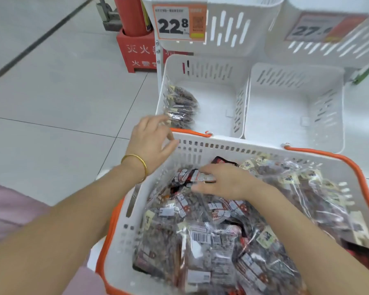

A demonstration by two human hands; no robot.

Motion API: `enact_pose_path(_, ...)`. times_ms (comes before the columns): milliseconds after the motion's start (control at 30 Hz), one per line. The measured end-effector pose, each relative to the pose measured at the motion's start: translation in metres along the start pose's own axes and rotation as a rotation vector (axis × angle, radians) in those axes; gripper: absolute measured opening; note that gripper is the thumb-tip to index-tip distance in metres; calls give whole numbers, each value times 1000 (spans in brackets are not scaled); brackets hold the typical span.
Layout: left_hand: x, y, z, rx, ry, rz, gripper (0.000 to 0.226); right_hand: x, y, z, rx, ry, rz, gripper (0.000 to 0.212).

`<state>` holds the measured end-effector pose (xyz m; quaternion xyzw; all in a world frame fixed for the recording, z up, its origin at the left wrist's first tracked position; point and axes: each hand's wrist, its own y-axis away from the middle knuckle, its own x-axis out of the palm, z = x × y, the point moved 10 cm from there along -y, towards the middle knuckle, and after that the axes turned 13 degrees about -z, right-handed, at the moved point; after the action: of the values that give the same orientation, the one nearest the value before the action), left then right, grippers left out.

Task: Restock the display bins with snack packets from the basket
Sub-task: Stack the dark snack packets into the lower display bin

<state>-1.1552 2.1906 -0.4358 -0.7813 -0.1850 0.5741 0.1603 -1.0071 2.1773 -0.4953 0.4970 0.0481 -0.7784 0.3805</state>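
Observation:
A white basket [200, 143] with orange handles sits low in front of me, heaped with clear snack packets [213, 235] of dark brown pieces. My right hand [224, 184] lies flat on the heap, fingers curled on a red-and-white labelled packet [200, 176]. My left hand [151, 139], with a gold bangle on the wrist, hovers over the basket's far left corner with fingers spread and nothing in it. Behind the basket stand two white display bins: the left bin [213, 64] holds a row of packets [181, 105] against its left wall, and the right bin [296, 71] is bare.
An upper tier of white bins [232, 26] hangs above the lower ones, with price tags reading 22.8 [179, 22] and 27 [322, 28]. A red fire-extinguisher stand [136, 50] sits on the tiled floor at the left. My pink-clad knee [9, 211] shows at lower left.

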Motion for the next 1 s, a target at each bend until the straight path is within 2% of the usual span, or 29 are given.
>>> enact_pose_path(67,9,33,-5,28,-105,172,58,17,2,5,-8,34,103,52)
enact_pose_path(167,24,74,2,50,-360,409,78,17,0,4,18,-6,133,43)
enact_pose_path(267,23,85,2,53,-445,467,54,19,3,1,5,-64,195,49)
enact_pose_path(300,20,84,3,31,-443,463,44,19,4,2,-13,-73,191,45)
enact_pose_path(367,13,79,6,-17,-416,428,30,13,2,5,-34,-144,125,20)
enact_pose_path(400,8,75,6,-39,-380,395,28,7,1,7,-37,-209,72,9)
enact_pose_path(467,-6,61,4,-99,-237,290,23,-11,2,10,-29,-356,-49,13)
enact_pose_path(567,-21,41,2,-269,126,191,14,-42,9,4,15,-621,-249,10)
enact_pose_path(700,-22,33,7,-535,525,146,24,-65,22,-13,93,-925,-488,12)
enact_pose_path(767,-20,32,1,-594,641,163,25,-66,26,-18,143,-1041,-539,6)
enact_pose_path(867,-26,28,-8,-602,680,140,23,-67,28,-29,235,-1155,-602,6)
enact_pose_path(1000,-42,22,-19,-564,701,22,22,-58,25,-31,299,-1320,-496,10)
